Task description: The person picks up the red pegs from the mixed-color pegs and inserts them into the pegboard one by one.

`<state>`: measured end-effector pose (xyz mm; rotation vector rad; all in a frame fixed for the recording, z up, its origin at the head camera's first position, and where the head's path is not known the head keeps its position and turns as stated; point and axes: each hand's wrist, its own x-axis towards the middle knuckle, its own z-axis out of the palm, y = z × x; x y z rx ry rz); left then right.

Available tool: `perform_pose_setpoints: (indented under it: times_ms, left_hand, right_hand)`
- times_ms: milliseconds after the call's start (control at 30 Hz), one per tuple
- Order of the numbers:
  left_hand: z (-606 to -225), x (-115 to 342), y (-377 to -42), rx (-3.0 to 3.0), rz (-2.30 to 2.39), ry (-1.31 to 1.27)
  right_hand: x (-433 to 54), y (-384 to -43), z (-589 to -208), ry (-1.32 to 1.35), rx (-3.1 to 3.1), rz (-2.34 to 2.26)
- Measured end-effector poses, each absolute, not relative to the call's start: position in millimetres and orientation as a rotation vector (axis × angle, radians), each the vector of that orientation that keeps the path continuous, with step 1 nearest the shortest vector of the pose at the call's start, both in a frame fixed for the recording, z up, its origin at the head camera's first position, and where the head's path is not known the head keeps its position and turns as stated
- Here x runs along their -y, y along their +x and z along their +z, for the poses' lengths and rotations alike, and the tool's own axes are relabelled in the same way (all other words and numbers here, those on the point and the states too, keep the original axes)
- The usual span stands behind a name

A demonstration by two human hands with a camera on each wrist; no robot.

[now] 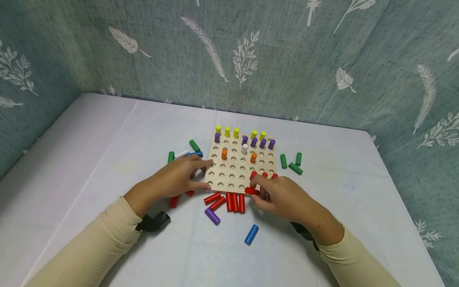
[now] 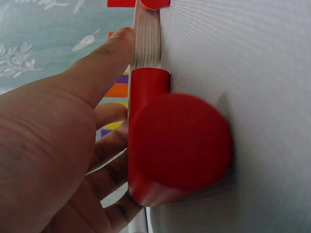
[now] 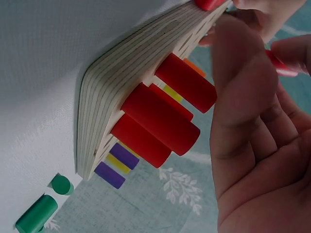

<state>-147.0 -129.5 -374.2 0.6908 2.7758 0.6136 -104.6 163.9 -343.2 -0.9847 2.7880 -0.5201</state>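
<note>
A pale wooden board with rows of round holes lies flat on the white table. My left hand rests at its left side, with thumb and forefinger touching the edge near the front corner. Over the front edge, my right hand pinches a red peg between thumb and fingers; the peg lies nearly level. Several red pegs stand upright in the board's front right part. Yellow pegs line the back row, purple pegs the row before it. One white peg and two orange pegs stand nearer the middle.
Loose red pegs lie before the board, with a purple peg and a blue peg nearer me. Green pegs lie to the right. More green, white and blue pegs lie left. A patterned cloth hangs behind.
</note>
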Motion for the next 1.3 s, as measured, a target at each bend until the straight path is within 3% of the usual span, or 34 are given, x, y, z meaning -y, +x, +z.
perform_pose_setpoints:
  times_ms: [533,1300]
  left_hand:
    - [-374.0,131.6,-147.7,-2.771,0.636,0.687]
    - [-377.3,129.9,-146.7,-2.772,0.617,0.676]
  right_hand:
    - [-166.7,-107.2,-345.6,-1.204,-2.964,-0.711]
    - [-168.8,-111.7,-352.4,-1.106,-2.979,-0.694]
